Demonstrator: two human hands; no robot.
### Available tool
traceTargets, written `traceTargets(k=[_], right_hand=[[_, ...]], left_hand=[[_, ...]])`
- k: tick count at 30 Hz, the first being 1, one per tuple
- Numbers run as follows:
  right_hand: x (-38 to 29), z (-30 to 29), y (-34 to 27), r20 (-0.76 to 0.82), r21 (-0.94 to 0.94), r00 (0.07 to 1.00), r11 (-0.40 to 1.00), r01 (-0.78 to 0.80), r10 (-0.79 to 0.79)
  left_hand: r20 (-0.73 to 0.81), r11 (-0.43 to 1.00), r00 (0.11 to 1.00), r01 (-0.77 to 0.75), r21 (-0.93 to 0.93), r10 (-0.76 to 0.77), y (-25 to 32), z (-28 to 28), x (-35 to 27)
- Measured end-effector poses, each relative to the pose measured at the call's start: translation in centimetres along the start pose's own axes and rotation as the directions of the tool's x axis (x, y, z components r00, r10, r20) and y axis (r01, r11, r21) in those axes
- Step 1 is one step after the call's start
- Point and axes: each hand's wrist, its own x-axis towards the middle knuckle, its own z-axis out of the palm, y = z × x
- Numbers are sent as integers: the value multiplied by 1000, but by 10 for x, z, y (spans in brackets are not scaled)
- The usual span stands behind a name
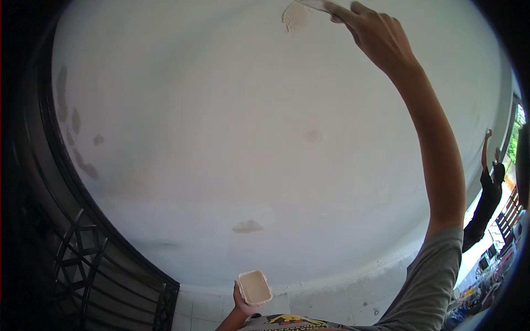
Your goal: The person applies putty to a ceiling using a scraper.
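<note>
My right hand (368, 33), raised at the top of the view, grips a putty knife (313, 4) whose blade is partly cut off by the frame's top edge. Beside the blade is a pale patch of filler (296, 17) with a ragged left rim, on the white wall (232, 124). Low in the view, my left hand (245, 305) holds a small rectangular tub (255, 287) by its side and underside; cream-coloured paste lies in it and is smeared on its rim.
More patches mark the wall, at its middle (313, 136), low down (247, 226) and far left (85, 164). A dark metal grille (83, 256) stands at left. At far right a person (488, 198) reaches up to the wall, above assorted clutter (480, 296). Floor tiles (323, 308) lie below.
</note>
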Motion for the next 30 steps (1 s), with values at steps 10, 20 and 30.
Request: traceTargets(k=[10,20,30], right_hand=[[32,-35,-6,316,40,949,999,4,-16],[49,-81,-21,608,132,793,980,-147,37],[52,-64,-39,589,243,800,969,-36,-117]], left_hand=[[-61,999,998,25,23,-23,-2,5,-4],[-30,999,999,37,-17,-38,-11,-24,4],[-36,995,995,96,4,-96,-1,4,-5]])
